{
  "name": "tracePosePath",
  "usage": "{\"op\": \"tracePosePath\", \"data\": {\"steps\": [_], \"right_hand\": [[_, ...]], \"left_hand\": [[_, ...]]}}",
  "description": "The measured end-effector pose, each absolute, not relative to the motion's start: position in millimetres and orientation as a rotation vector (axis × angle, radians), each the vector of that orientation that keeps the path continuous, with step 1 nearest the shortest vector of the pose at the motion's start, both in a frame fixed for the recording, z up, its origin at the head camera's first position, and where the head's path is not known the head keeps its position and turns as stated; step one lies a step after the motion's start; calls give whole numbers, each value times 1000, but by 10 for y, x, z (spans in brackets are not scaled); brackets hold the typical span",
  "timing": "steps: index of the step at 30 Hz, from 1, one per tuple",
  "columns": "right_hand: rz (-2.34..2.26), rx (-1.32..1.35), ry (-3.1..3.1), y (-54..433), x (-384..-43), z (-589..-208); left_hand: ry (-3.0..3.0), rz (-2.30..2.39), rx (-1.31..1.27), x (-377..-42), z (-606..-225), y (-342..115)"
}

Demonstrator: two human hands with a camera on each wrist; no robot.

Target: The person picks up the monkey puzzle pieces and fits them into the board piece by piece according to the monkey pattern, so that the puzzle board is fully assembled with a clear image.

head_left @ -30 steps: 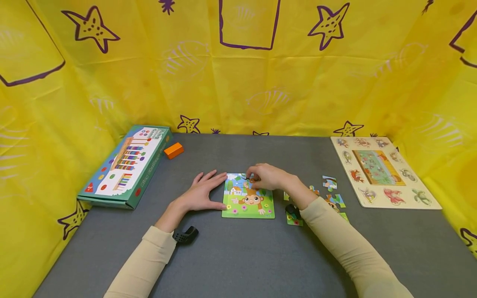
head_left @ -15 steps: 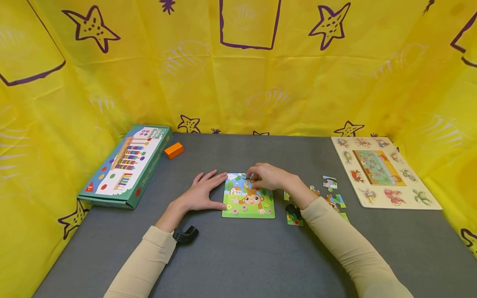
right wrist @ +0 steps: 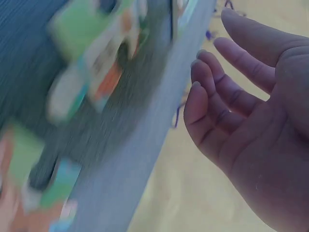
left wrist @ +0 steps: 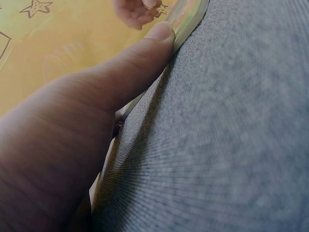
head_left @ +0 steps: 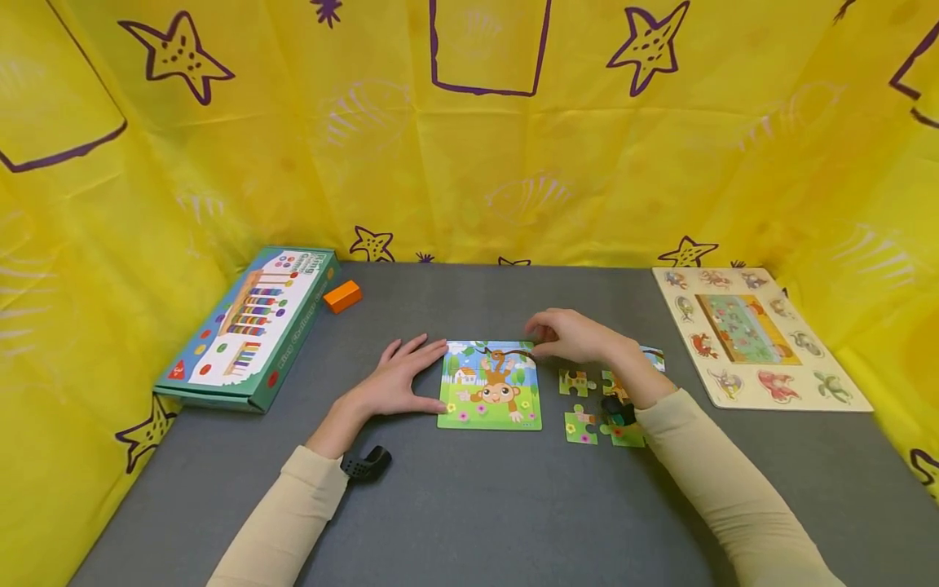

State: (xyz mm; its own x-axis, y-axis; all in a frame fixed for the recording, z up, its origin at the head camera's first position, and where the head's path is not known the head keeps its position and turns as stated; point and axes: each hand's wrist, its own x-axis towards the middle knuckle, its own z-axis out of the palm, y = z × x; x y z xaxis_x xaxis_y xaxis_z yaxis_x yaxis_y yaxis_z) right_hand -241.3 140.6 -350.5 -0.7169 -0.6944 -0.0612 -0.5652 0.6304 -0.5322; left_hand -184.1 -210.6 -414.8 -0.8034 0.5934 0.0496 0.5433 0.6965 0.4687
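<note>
A square jigsaw puzzle [head_left: 480, 414] with a monkey hanging from a branch lies in the middle of the table. My left hand [head_left: 394, 386] rests at its left side, fingers spread, with thumb and forefinger touching the edge; the left wrist view has the thumb [left wrist: 140, 60] against the tray's rim. Just off the puzzle's upper right corner is my right hand [head_left: 575, 336], its fingers loosely bent. The right wrist view shows nothing in the fingers of this hand [right wrist: 251, 101]. Loose jigsaw pieces [head_left: 582, 427] lie right of the puzzle, some hidden under the right forearm.
A ring game box [head_left: 253, 322] lies at the left on the grey table [head_left: 469, 505], with an orange block [head_left: 342, 297] beside it. At the right is a wooden board [head_left: 759, 338] with sea animal pictures. Yellow cloth [head_left: 469, 171] stands around the back and sides.
My right hand has let go at the puzzle's top and moved right, uncovering the branch. More loose pieces now show beside the puzzle. The left hand has stayed in place.
</note>
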Motion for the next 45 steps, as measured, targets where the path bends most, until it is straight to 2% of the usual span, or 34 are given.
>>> {"op": "tracePosePath", "data": {"steps": [19,28,45], "right_hand": [[-816,-770,2703,2481,-2312,-3472],[-758,-707,2716,2757,-2285,-3474],[-731,-712,2702,2954,-2247,-3608]], "left_hand": [[2805,707,944,-1823,-4197,-2109],[2799,713,937,-1838,-4179,-2117],[2801,704,946,-1851,-4179,-2120]]}}
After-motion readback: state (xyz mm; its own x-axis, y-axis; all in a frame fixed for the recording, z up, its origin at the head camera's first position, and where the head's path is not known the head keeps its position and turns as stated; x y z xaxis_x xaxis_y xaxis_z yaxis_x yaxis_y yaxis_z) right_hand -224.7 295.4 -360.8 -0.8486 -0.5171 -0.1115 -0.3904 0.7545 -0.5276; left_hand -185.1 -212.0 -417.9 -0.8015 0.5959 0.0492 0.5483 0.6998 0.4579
